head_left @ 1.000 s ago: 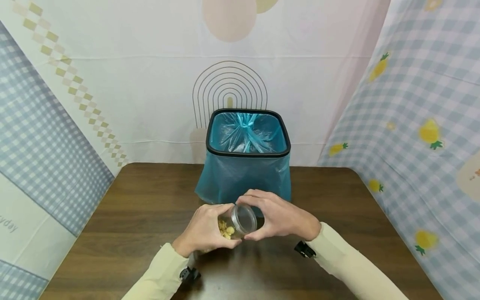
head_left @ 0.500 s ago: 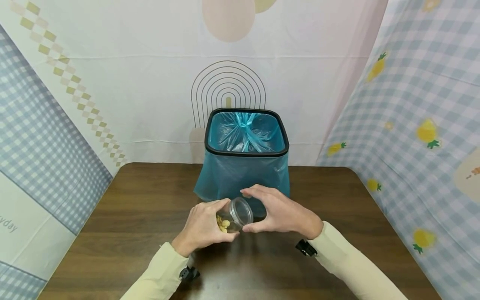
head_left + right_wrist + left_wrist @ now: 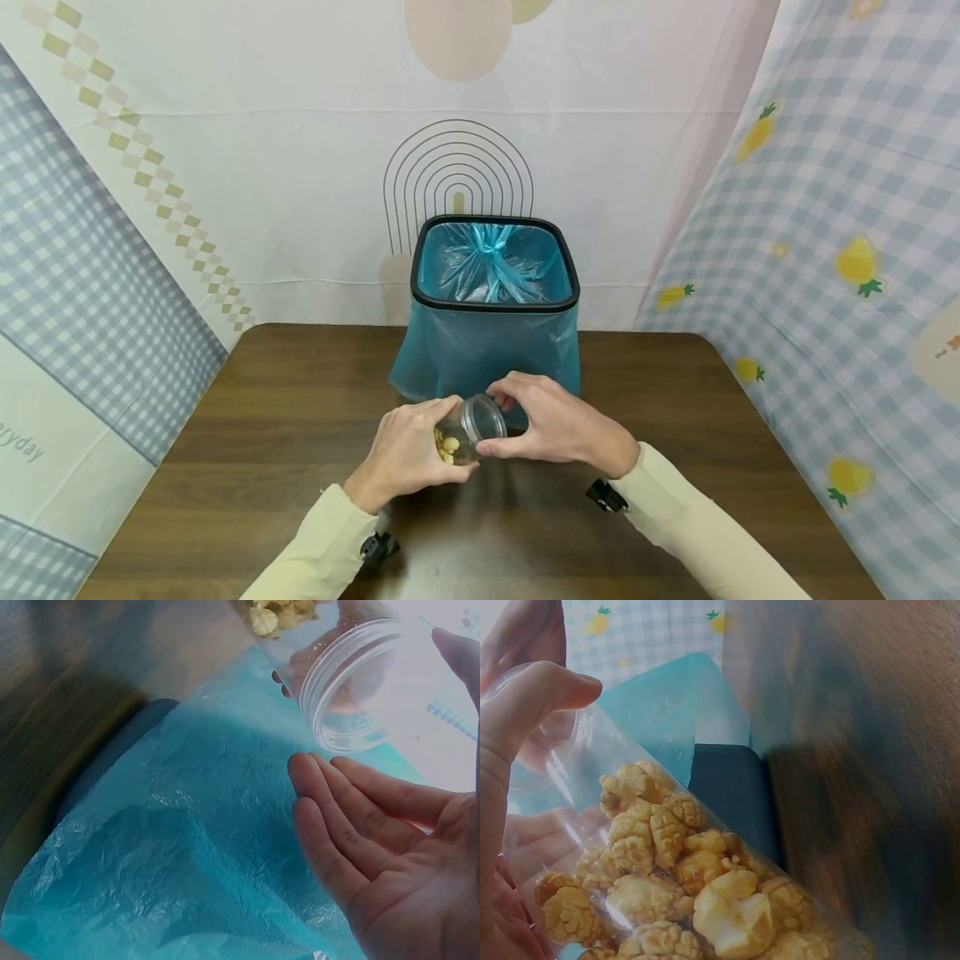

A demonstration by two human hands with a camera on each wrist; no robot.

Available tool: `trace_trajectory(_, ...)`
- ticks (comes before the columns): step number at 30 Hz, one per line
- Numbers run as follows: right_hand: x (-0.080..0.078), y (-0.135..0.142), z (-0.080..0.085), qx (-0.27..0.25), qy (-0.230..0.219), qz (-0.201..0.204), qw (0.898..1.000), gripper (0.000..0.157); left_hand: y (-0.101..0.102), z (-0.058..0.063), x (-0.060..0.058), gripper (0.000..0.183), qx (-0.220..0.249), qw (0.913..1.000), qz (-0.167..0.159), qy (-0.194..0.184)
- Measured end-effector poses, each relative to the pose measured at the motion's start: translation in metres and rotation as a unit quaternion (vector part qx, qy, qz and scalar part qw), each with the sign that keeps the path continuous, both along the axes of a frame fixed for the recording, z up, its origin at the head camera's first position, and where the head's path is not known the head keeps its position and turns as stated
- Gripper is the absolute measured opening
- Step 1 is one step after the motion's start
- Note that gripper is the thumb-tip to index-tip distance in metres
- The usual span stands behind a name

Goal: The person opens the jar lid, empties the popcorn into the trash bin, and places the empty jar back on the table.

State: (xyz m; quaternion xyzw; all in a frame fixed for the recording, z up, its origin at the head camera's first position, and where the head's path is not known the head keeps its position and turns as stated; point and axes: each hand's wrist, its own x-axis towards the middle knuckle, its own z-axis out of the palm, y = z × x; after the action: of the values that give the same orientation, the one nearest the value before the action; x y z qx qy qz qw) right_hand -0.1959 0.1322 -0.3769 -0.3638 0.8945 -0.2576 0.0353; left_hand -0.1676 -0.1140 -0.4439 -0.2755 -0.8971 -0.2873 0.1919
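A clear jar of caramel popcorn lies tilted in my left hand, which grips it round the side. Its ridged round end faces my right hand; whether a clear lid covers it I cannot tell. In the right wrist view, the right hand's fingers are slightly bent and stand just off that end. The thumb of this hand reaches the edge of the rim in the head view. The popcorn sits in the lower part of the jar, as the left wrist view shows.
Behind the hands stands a bin with a black rim and a blue bag lining, knotted at the back. It rests on a dark wooden table. Patterned cloths hang around the table's back and sides.
The jar has shifted slightly up and left with my left hand. My right hand's fingers moved off the rim, then came back near it, more bent.
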Motion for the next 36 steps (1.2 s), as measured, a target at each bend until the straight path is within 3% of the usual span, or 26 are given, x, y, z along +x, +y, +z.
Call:
trace_trajectory(11, -0.0003, 0.0011, -0.0006, -0.010, 0.000, 0.028, 1.000, 0.060, 0.0013, 0.0012, 0.0006, 0.069, -0.005, 1.0000, 0.000, 0.003)
trace_trajectory(23, -0.0012, 0.0056, 0.0019, -0.026, 0.025, 0.090, 0.995, 0.081, -0.0002, 0.0001, -0.0013, 0.069, -0.005, 0.9999, 0.003, 0.014)
trace_trajectory(29, -0.0002, 0.0054, 0.0050, -0.018, 0.018, 0.064, 0.998, 0.085, -0.0021, -0.0004, -0.0011, 0.069, 0.000, 0.9999, 0.002, 0.017)
trace_trajectory(36, 0.0021, 0.0014, 0.0054, -0.005, 0.013, 0.011, 1.000, 0.073, -0.0033, -0.0003, -0.0009, 0.068, 0.001, 0.9999, 0.000, 0.012)
